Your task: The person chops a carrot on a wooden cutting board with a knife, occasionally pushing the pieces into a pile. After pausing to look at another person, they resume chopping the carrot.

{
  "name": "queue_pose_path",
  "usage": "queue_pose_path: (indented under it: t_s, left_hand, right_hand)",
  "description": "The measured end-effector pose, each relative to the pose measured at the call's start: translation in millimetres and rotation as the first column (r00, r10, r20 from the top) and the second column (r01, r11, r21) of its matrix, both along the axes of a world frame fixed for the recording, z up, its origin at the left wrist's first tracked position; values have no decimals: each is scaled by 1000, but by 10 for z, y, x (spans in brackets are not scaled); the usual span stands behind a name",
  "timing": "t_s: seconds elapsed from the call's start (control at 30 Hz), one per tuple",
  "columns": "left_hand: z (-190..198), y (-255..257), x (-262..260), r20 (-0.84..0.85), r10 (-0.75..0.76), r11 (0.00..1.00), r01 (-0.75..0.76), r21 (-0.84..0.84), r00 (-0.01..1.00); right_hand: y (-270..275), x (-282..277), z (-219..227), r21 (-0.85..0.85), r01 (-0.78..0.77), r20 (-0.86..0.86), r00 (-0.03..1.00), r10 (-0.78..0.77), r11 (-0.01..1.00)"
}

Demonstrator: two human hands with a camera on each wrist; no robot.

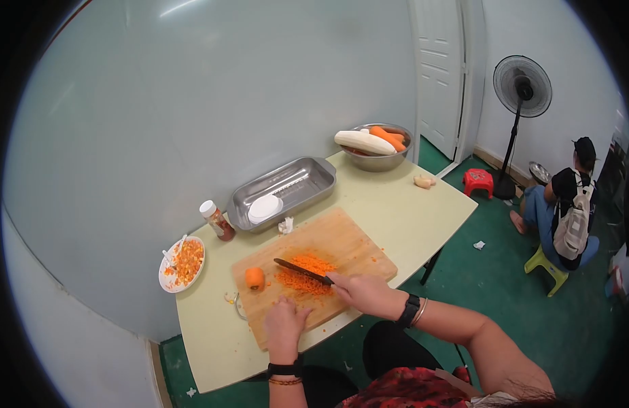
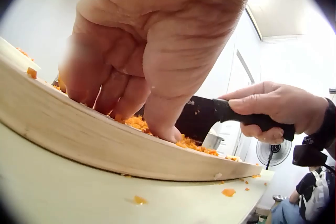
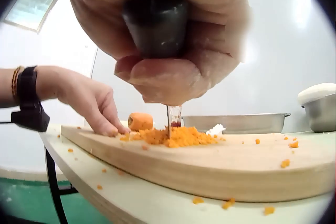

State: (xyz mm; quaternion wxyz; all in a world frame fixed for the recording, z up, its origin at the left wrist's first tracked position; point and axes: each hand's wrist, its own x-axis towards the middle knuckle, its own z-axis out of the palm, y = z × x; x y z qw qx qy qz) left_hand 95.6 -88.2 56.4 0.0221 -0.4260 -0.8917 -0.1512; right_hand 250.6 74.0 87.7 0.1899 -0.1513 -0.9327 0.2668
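My right hand [image 1: 360, 292] grips the black handle of a kitchen knife [image 1: 297, 270], its dark blade lying across a pile of finely chopped carrot [image 1: 307, 262] on the wooden cutting board [image 1: 341, 231]. In the right wrist view the blade stands on edge in the chopped carrot [image 3: 184, 137]. With its fingertips down on the board near the pile, my left hand [image 1: 285, 325] holds nothing; its thumb [image 2: 164, 124] rests by the board's near edge. A carrot stub [image 1: 254, 278] sits on the board, just beyond the left hand.
Behind the board stand a metal tray [image 1: 307, 178] with a white lid [image 1: 265, 208] and a spice jar [image 1: 218, 221]. A bowl of diced food [image 1: 186, 262] is at left. A steel bowl [image 1: 377, 162] holds carrots and a peeled white vegetable. Someone sits on a green stool [image 1: 547, 270].
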Motion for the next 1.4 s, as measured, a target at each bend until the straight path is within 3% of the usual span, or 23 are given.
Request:
queue_pose_path:
  t_s: [0.23, 0.33, 0.43, 0.53, 0.63, 0.73, 0.83, 0.93, 1.03, 1.13, 1.4]
  left_hand:
    - [-54, 37, -6, 31, 66, 997, -67, 42, 997]
    - [-199, 42, -93, -58, 13, 985, -3, 175, 998]
    - [13, 51, 13, -3, 58, 979, -57, 194, 998]
    - [-19, 145, 17, -35, 19, 957, -8, 291, 999]
    - [-142, 314, -64, 101, 18, 972, -41, 231, 995]
    - [-251, 416, -150, 243, -99, 940, 11, 342, 965]
    - [-414, 350, -184, 136, -130, 798, 22, 602, 982]
    - [-71, 86, -107, 133, -112, 895, 42, 443, 985]
    - [65, -50, -19, 176, -20, 994, 0, 111, 984]
    - [-154, -118, -110, 181, -34, 997, 21, 75, 983]
    - [-148, -44, -155, 219, -40, 998, 26, 65, 975]
  right_hand:
    - [90, -17, -32, 17, 8, -21, 1000, -7, 1000]
    - [118, 17, -67, 25, 6, -26, 1000, -5, 1000]
    - [127, 6, -27, 2, 10, -58, 998, -10, 1000]
    - [134, 27, -38, 5, 25, -16, 1000, -25, 1000]
    - [179, 40, -112, 30, 9, -50, 999, -7, 1000]
    - [173, 73, -54, 15, 3, -79, 997, -2, 1000]
    - [78, 145, 35, -2, -25, -109, 994, 24, 1000]
    - [-13, 152, 3, 7, -60, -96, 994, 60, 998]
    - [-49, 113, -78, -12, -59, -19, 998, 59, 998]
    - [-60, 73, 33, -12, -51, 23, 998, 51, 999]
    - [-3, 42, -55, -1, -37, -43, 998, 37, 999]
